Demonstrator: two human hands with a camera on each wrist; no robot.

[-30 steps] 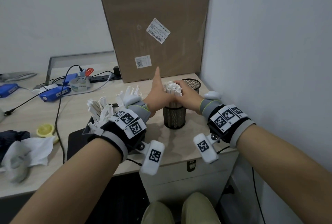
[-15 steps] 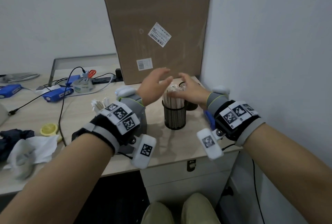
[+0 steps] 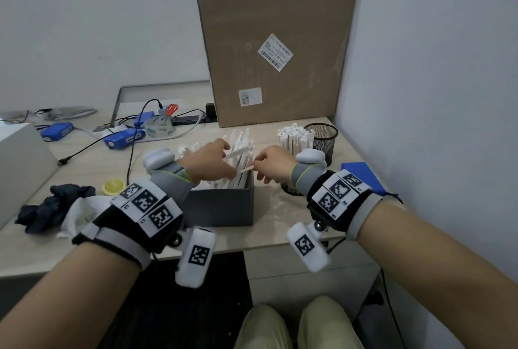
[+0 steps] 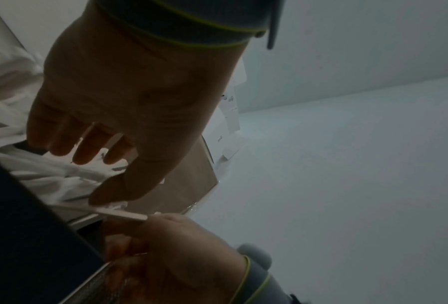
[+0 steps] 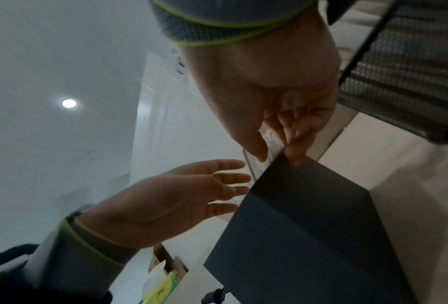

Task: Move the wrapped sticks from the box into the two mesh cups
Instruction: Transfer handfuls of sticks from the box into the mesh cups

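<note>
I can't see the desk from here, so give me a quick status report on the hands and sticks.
Left hand open over the box. Right hand pinching one wrapped stick at the box rim. Near mesh cup full of sticks, far mesh cup looks empty. Nothing blocking.

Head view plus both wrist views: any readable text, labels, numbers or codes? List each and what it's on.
No text reads in any view.
Upper label on the cardboard box: barcode and print, too small to read.
Lower label on that box: barcode, print blurred.
Wrist bands: square black-and-white marker codes, no letters.
Green and yellow packet, right wrist view: print blurred.
</note>
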